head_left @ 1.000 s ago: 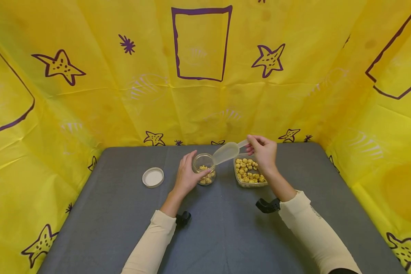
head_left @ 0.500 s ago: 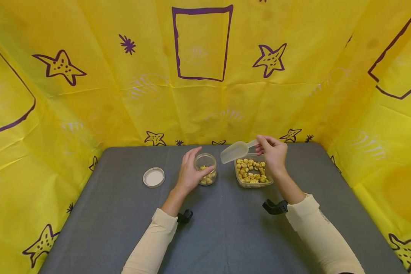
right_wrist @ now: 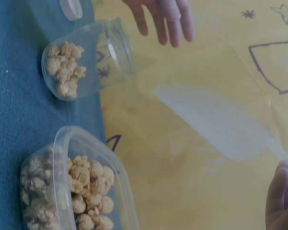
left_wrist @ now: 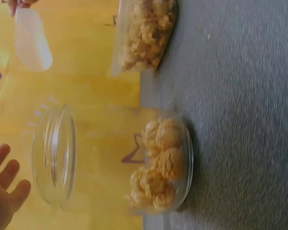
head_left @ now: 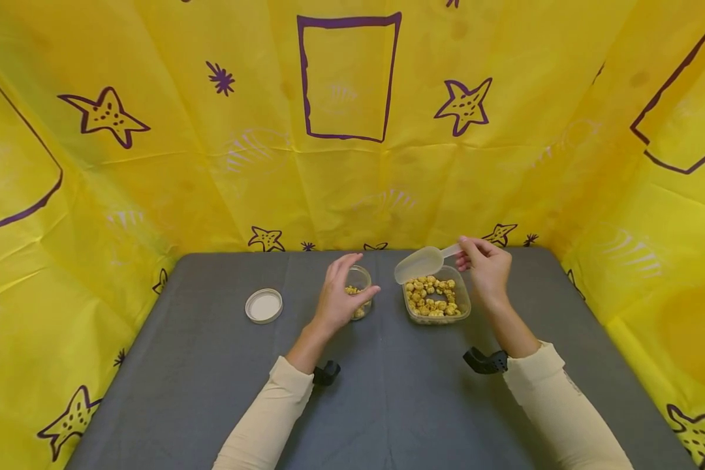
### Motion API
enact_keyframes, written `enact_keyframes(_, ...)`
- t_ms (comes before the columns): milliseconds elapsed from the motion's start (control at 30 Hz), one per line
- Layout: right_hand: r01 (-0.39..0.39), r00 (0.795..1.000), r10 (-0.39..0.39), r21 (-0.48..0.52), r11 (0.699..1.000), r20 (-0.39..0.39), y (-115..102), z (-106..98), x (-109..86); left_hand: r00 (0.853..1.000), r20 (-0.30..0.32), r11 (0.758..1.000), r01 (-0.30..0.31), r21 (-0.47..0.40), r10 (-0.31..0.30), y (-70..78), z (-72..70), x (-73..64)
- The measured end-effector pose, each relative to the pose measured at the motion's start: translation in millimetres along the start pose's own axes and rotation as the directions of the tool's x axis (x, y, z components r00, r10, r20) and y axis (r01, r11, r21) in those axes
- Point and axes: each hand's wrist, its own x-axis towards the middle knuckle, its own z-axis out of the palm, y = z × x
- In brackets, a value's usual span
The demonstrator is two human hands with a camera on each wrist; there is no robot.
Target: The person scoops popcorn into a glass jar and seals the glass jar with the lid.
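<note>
A clear jar (head_left: pixel 360 277) with several pieces of caramel popcorn (left_wrist: pixel 169 163) at its bottom stands upright on the table. My left hand (head_left: pixel 342 297) is beside and above it, thumb and fingers spread. In the left wrist view the fingertips (left_wrist: pixel 20 191) show apart from the jar's mouth. My right hand (head_left: pixel 489 277) pinches the handle of a translucent plastic scoop (head_left: pixel 420 265), which is held in the air above the back left of a clear plastic container (head_left: pixel 466 297). No popcorn shows in the scoop. Popcorn fills much of the container, with a bare patch in the middle.
A round jar lid (head_left: pixel 264 305) lies on the grey table (head_left: pixel 223 378), left of my left hand. Yellow patterned cloth (head_left: pixel 352 189) rises behind the table and along both sides.
The scoop and my right hand have moved right, from the jar's mouth to above the container. My left hand has loosened from the jar and shifted right and slightly up over it.
</note>
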Motion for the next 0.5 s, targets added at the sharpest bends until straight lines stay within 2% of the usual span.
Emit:
enact_keyframes(133,-0.008,1.000,0.008,0.004,1.000,-0.024,1,-6,-0.4,0.999,-0.013,0.998,-0.049,-0.032,0.048,3.2,6.0,-2.3)
enact_keyframes(233,-0.009,0.999,0.009,0.010,1.000,-0.037,2,-11,-0.4,0.997,-0.009,0.996,-0.083,-0.010,0.083,5.7,11.7,-2.6)
enact_keyframes(367,-0.011,0.999,0.012,0.018,1.000,-0.047,3,-17,0.1,0.995,0.007,0.995,-0.099,0.018,0.099,8.9,19.1,-3.3)
enact_keyframes(500,-0.010,0.999,0.011,0.008,1.000,-0.048,5,-23,1.9,0.994,0.014,0.994,-0.110,0.005,0.110,12.5,24.6,-5.2)
